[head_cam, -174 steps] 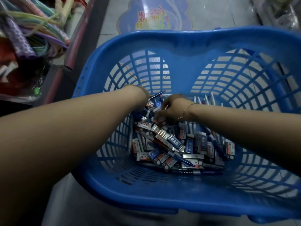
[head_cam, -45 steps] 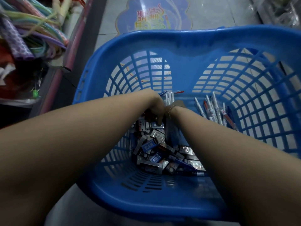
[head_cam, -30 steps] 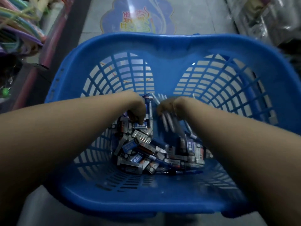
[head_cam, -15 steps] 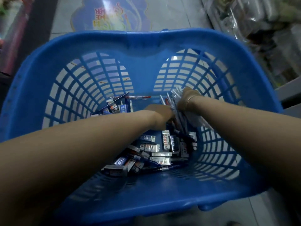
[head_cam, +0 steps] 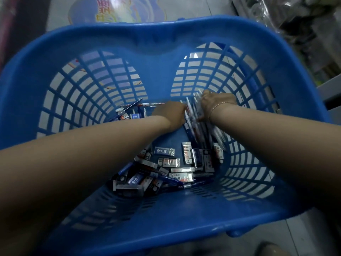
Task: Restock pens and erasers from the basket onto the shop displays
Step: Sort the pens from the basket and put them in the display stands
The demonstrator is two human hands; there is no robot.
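Note:
A blue plastic basket (head_cam: 162,39) fills the view, with slotted walls. On its floor lie several boxed erasers (head_cam: 168,162) and loose blue pens (head_cam: 171,180). Both my arms reach deep inside. My right hand (head_cam: 215,104), with a thin bracelet at the wrist, grips a bundle of pens (head_cam: 198,126) against the right wall. My left hand (head_cam: 172,113) is beside that bundle, knuckles up, its fingers hidden from me. A few more pens (head_cam: 145,104) and erasers lie at the far left of the floor.
The basket stands on a grey tiled floor with a blue floor sticker (head_cam: 114,10) beyond its far rim. Shelves with plastic-wrapped goods (head_cam: 299,21) run along the right. A dark shelf edge (head_cam: 11,24) is at the far left.
The view has swung right. My right hand has gathered the pens into a bundle by the right wall, and my left hand has moved over beside it.

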